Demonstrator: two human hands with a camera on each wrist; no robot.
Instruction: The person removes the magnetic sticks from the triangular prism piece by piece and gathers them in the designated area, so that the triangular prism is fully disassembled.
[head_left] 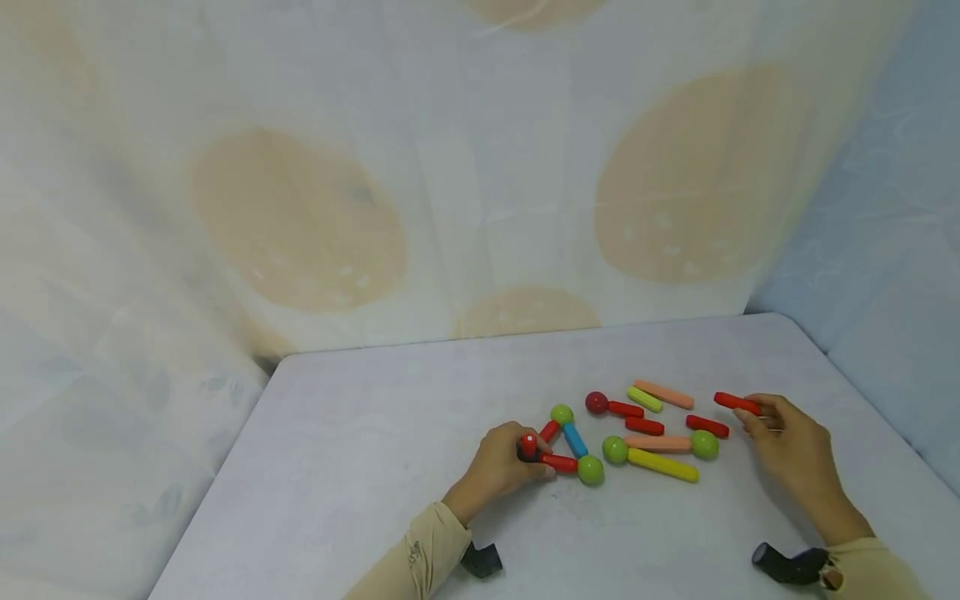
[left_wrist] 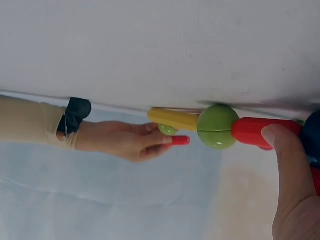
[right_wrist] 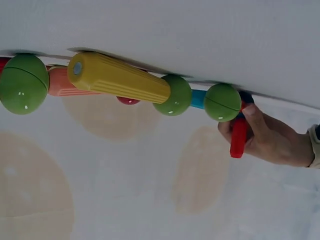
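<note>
On the pale grey table (head_left: pixel 360 433), a small triangle of red and blue plastic rods and green balls (head_left: pixel 564 446) is steadied at its red-ball corner by the left hand (head_left: pixel 501 467), while a loose red plastic rod (head_left: pixel 737 403) is pinched in the right hand (head_left: pixel 791 450), judged ready to be carried across and joined on.

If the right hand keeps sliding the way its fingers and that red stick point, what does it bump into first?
Probably the orange stick. The right hand pinches a red stick that points left and a little away, toward the loose pieces. The orange stick's near end looks closest in that line, though another red stick lies just nearer; depth is hard to judge.
</note>
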